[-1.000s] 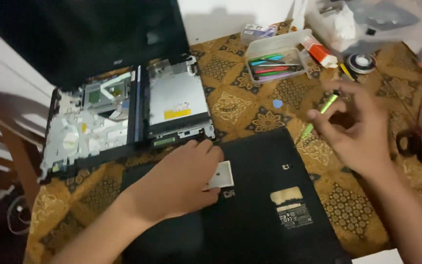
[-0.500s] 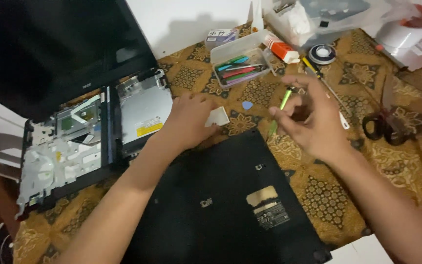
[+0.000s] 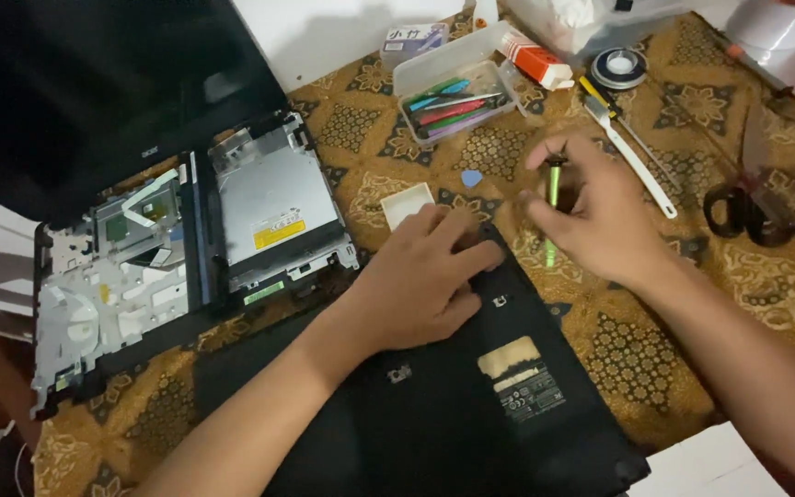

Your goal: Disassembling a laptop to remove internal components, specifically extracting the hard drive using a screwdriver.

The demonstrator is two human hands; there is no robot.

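Head camera looks down on a table under a brown patterned cloth (image 3: 388, 175). Largest on it is the opened laptop (image 3: 140, 239) at the left, its dark screen tilted back and its base stripped, so that the silver optical drive (image 3: 273, 207) and pale inner frame show. Below and right of it lies the black bottom cover (image 3: 471, 405), flat, with a label on its surface.

Left hand (image 3: 420, 276) rests palm down on the upper edge of that cover, fingers spread loosely and pressing flat, holding nothing. A small white square piece (image 3: 406, 202) lies on the cloth just beyond its fingertips, near but apart.

Right hand (image 3: 600, 216) hovers just beside the cover's upper right corner, fingers pinched narrowly around a green-handled screwdriver (image 3: 552, 198). The tool stands nearly upright, its top poking out above the fingers and its lower green part showing below them, against the cloth. The two hands are close, not touching.

Farther back sit a clear plastic box of coloured tools (image 3: 453, 87), a roll of black tape (image 3: 618, 66), a white spudger (image 3: 637, 161) and black-handled scissors (image 3: 752, 198). A tiny blue pick (image 3: 472, 178) lies between the box and the hands.
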